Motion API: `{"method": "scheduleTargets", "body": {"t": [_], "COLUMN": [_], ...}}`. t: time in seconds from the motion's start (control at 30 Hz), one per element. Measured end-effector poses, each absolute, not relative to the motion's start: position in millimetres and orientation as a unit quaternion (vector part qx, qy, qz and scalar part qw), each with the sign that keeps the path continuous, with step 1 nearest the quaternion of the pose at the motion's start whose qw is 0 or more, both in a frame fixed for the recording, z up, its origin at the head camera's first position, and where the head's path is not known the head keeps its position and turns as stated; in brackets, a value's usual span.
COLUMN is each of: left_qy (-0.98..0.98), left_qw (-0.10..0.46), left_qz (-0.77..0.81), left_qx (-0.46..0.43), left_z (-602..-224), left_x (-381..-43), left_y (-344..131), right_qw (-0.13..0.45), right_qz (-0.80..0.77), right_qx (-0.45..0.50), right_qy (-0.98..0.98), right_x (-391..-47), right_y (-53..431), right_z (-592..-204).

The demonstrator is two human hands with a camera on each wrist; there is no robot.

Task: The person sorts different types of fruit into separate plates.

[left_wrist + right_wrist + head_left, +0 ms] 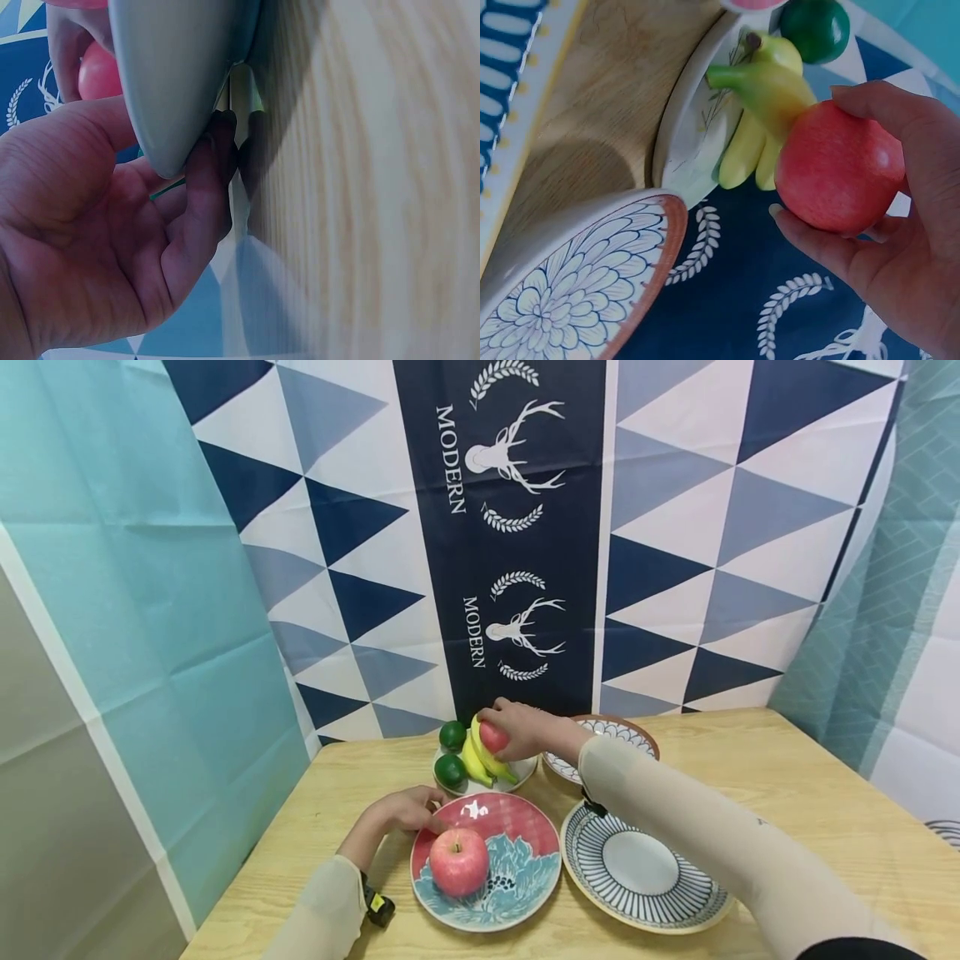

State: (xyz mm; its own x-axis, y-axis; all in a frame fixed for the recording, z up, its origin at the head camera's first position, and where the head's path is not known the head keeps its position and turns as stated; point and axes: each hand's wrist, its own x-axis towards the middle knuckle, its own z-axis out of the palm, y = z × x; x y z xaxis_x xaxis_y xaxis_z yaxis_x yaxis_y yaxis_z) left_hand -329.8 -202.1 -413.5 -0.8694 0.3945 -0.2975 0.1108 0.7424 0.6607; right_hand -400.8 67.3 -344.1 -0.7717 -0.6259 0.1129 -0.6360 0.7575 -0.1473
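My left hand (407, 810) grips the left rim of a red-and-blue flower plate (525, 818); in the left wrist view the thumb lies on the upper side and curled fingers reach beneath the plate's pale underside (169, 82). A large red apple (459, 864) sits on that plate, left of its middle. Farther back, my right hand (521, 727) holds a second red apple (840, 169) between thumb and fingers. This apple is close over yellow bananas (476, 764), which lie on a white plate (529, 767) with two green fruits (451, 771).
A blue-and-white striped plate (641, 864) stands right of the flower plate, under the right forearm. Behind it is a brown-rimmed petal-pattern dish (618, 729), partly covered by the arm. A patterned curtain (517, 543) hangs along the table's back edge.
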Motion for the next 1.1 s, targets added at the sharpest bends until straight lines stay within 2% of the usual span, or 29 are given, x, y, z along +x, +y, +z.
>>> {"method": "scheduleTargets", "body": {"t": [0.4,0.87,1.1], "left_qy": [0.906,0.905,0.907], "left_qw": [0.215,0.215,0.205], "left_qz": [0.336,0.336,0.332], "left_qx": [0.141,0.146,0.159], "left_z": [-414,-413,-414], "left_x": [-329,-328,-327], "left_y": [-203,-202,-202], "right_qw": [0.049,0.026,-0.012], "right_qz": [0.072,0.078,0.079], "right_qx": [0.412,0.444,0.45], "right_qy": [-0.907,-0.892,-0.89], "right_x": [-373,-336,-316], "right_y": [62,68,71], "right_z": [-344,-351,-353]}}
